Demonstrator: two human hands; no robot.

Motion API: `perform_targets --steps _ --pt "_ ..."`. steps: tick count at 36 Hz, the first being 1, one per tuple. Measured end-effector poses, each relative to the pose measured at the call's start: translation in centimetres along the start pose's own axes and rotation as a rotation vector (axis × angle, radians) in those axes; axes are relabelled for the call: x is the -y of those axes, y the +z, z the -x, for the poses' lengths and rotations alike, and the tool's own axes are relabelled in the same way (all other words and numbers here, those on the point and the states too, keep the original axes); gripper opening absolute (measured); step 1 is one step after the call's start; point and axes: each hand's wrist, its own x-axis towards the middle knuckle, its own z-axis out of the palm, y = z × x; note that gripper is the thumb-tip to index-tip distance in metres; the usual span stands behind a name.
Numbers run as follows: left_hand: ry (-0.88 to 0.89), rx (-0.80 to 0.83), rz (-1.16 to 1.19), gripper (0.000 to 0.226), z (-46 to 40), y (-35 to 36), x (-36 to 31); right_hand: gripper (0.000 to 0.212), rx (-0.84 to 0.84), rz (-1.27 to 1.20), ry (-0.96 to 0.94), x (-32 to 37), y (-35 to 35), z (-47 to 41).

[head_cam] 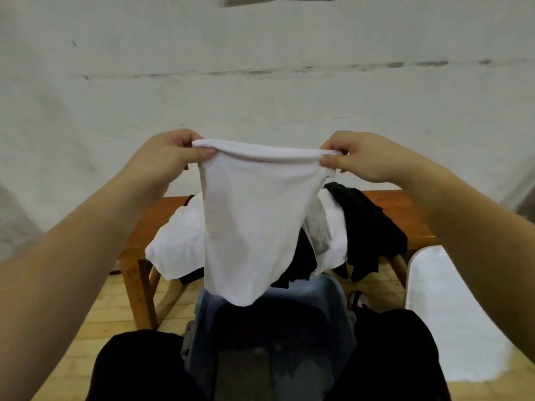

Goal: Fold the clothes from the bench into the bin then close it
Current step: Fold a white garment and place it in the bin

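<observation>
I am holding a white cotton garment (254, 221) up in front of me, stretched between both hands at chest height. My left hand (170, 157) pinches its rolled top edge at one corner and my right hand (359, 157) pinches the other corner, the two hands held well apart so the cloth hangs flat and tapers downward. Its lower tip dangles just above a translucent blue-grey plastic bin (278, 342) that stands on the floor between my knees, with something dark inside it. Behind the bin is a low orange-brown wooden bench (139, 256) set against a plain, scuffed white wall (260, 82). On the bench lie a rumpled pile of white clothes (176, 241) and, beside and partly over it, black clothes (370, 227) draping off the front edge. The floor (115, 308) is pale yellow wood planking. To my right, a flat white plastic lid (451, 314) with rounded corners lies on the floor, near the bench leg.
</observation>
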Motion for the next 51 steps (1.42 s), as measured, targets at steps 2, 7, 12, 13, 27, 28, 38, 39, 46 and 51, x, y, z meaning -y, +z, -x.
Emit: perform_targets --steps 2,7,12,13,27,28,38,39,46,51 --pt "0.024 -0.026 0.018 0.011 -0.2 -0.6 -0.6 0.005 -0.106 -0.087 0.001 0.2 -0.3 -0.1" --pt "-0.006 0.047 -0.088 0.008 -0.7 -1.0 -0.2 0.012 -0.125 -0.288 0.083 -0.6 1.0 -0.4" --pt "-0.04 0.046 -0.108 0.007 -1.0 -1.2 0.8 0.013 -0.119 -0.543 0.115 -0.9 1.7 -0.4" --pt "-0.037 0.041 -0.074 0.007 -1.2 -1.2 0.7 0.013 -0.135 -0.612 0.11 -0.9 1.6 -0.5" --pt "-0.144 0.083 0.221 0.016 -9.8 0.5 0.6 0.009 -0.236 -0.856 0.118 -3.1 1.1 -7.9" --pt "-0.146 0.084 0.22 0.015 -10.8 0.8 0.9 0.01 -0.239 -0.847 0.122 -3.6 1.2 -8.9" --pt "-0.207 0.065 0.193 0.004 -17.6 5.0 6.3 0.007 -0.24 -0.819 0.239 -8.7 6.1 -16.3" --pt "-0.221 0.077 0.188 0.004 -17.4 5.3 7.0 0.008 -0.235 -0.844 0.261 -9.0 7.0 -16.2" --pt "-0.232 0.151 0.052 0.013 -10.4 6.4 12.0 0.026 -0.243 -1.002 0.446 -9.1 13.6 -9.7" --pt "-0.227 0.239 -0.109 0.012 -5.2 7.7 17.0 0.01 -0.151 -0.731 0.528 -9.1 19.4 -4.5"
